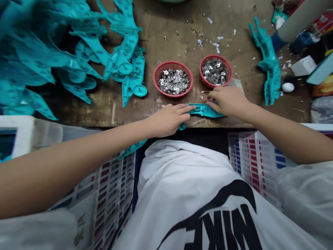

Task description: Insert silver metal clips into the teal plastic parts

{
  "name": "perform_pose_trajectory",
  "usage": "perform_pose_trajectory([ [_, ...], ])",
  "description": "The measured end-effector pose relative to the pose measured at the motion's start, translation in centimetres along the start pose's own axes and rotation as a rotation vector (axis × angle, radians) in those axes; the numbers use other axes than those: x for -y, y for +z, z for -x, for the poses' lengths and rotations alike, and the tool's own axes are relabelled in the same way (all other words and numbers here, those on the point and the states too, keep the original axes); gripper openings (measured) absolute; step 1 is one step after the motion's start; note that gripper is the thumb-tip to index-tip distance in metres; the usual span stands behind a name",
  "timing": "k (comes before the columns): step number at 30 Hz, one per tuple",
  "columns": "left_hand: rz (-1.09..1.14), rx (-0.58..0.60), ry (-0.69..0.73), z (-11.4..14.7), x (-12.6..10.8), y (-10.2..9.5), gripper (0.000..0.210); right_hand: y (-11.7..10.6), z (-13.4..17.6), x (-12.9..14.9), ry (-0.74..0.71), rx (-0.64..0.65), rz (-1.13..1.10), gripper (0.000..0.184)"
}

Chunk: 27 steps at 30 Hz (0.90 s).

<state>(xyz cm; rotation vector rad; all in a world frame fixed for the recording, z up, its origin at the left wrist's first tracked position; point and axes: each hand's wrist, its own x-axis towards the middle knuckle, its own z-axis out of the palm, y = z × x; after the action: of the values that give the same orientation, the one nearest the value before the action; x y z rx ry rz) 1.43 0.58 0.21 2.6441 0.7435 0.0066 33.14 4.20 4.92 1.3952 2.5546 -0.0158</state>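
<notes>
White shirt [187, 165] nearer than a teal strip [204, 110] on the table [148, 27]. Left of the strip: teal pile [39, 59]. On the strip: left hand [169, 119], fingers extended. Behind it: two red baskets [173, 65]. Right hand [227, 100] bends over the strip, pinch unclear. Farther right: more teal plastic [270, 64].

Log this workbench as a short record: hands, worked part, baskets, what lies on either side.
Left hand: fingers stretched over the left end of the teal part
Right hand: at the part's right end, fingers bent
Worked part: flat along the near edge of the table, partly covered by both hands
Baskets: left red basket and right red basket, both holding small metal pieces
Left side: heap of teal mouldings
Right side: long teal stack, piece count unclear
</notes>
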Motion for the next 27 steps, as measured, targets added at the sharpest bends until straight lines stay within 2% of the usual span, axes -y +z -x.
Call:
perform_pose_trajectory([
  [3, 0.047, -0.066, 0.038, 0.0, 0.5, -0.2, 0.031, -0.5, 0.2, 1.0, -0.039, 0.075, 0.015, 0.043],
  [5, 0.110, -0.149, 0.065, 0.2, 0.7, -0.7, 0.029, -0.3, 0.4, 1.1, -0.094, 0.022, 0.000, 0.041],
  [8, 0.282, -0.269, 0.063, 0.4, 0.4, -1.8, 0.025, 0.5, 0.8, 1.5, -0.268, -0.207, -0.110, 0.042],
  [11, 0.552, -0.323, 0.016, 0.5, -0.9, -2.6, 0.018, 1.1, 1.6, 2.9, -0.483, -0.446, -0.239, 0.045],
  [14, 0.972, -0.347, -0.061, 0.5, -2.5, -2.5, 0.009, 1.5, 2.6, 4.5, -0.530, -0.548, -0.366, 0.047],
  [15, 1.101, -0.355, -0.094, 0.4, -3.0, -2.4, 0.009, 1.6, 2.9, 4.9, -0.509, -0.546, -0.435, 0.045],
  [17, 1.307, -0.372, -0.161, 0.4, -3.7, -2.0, 0.027, 1.6, 3.2, 5.4, -0.469, -0.503, -0.603, 0.039],
  [20, 1.490, -0.361, -0.206, 0.5, -4.2, -1.7, 0.049, 1.3, 3.3, 5.7, -0.454, -0.419, -0.864, 0.028],
  [24, 1.570, -0.314, -0.224, 0.8, -4.8, -1.5, 0.051, 0.5, 3.1, 5.9, -0.452, -0.326, -1.112, 0.027],
  [27, 1.528, -0.294, -0.193, 1.0, -5.0, -1.4, 0.041, -0.1, 3.2, 6.3, -0.457, -0.286, -1.194, 0.025],
])
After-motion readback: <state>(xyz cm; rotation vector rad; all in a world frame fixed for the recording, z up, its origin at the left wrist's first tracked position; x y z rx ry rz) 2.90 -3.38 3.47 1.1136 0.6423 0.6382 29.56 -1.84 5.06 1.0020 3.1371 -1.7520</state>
